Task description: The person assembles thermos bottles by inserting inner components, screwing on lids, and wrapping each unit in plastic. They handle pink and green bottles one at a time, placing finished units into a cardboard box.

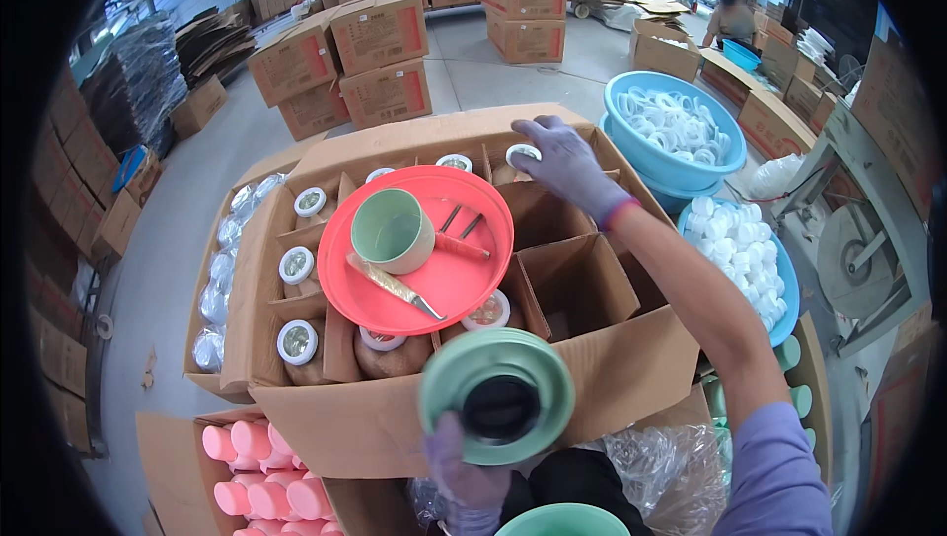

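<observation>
My left hand [464, 472], in a pale purple glove, grips the lower left edge of a mint-green round plastic piece [501, 410] with a black centre, slightly blurred. At the far right of the divided cardboard box [414, 428], my gloved right hand [567, 163] spreads its fingers over a white-ringed flask [522, 154]. Its thumb overlaps the ring; firm contact is unclear. A pink tray [444, 280] lies across the box, carrying a green cup [393, 230], a taped hooked tool [395, 285] and a red-handled tool [461, 244]. More white-ringed flasks [297, 342] fill compartments around it.
Right of the box stand a blue basin of white rings [681, 127] and another of white caps [735, 250]. Pink containers [266, 487] sit lower left. A green round container [562, 521] is at the bottom edge. Stacked cartons [380, 33] and a seated person [730, 21] appear farther back.
</observation>
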